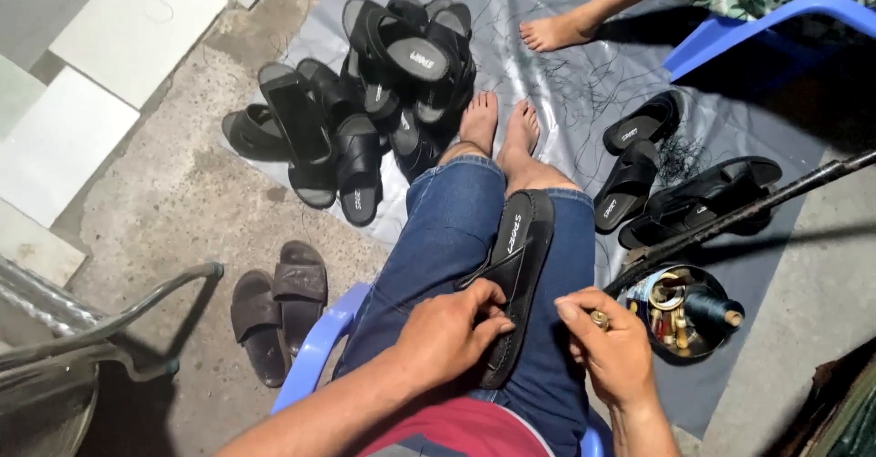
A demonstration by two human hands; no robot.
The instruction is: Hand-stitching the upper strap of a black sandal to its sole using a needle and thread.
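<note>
A black sandal (518, 265) lies lengthwise across my lap, on blue denim shorts. My left hand (452, 334) grips its near edge, thumb and fingers pinching the sole. My right hand (611, 347) hovers just right of the sandal, fingers closed on a small brass-coloured tool (599, 318). A thin dark thread seems to run from the sandal toward my hands. My bare feet (500, 124) rest on a grey plastic sheet (584, 65).
A pile of black sandals (365, 101) lies ahead left on the sheet. More black sandals (666, 179) lie at right. A round tin (684, 316) holds thread spools. Brown slippers (278, 306) sit beside my blue chair (315, 347). Another person's foot (552, 30) is ahead.
</note>
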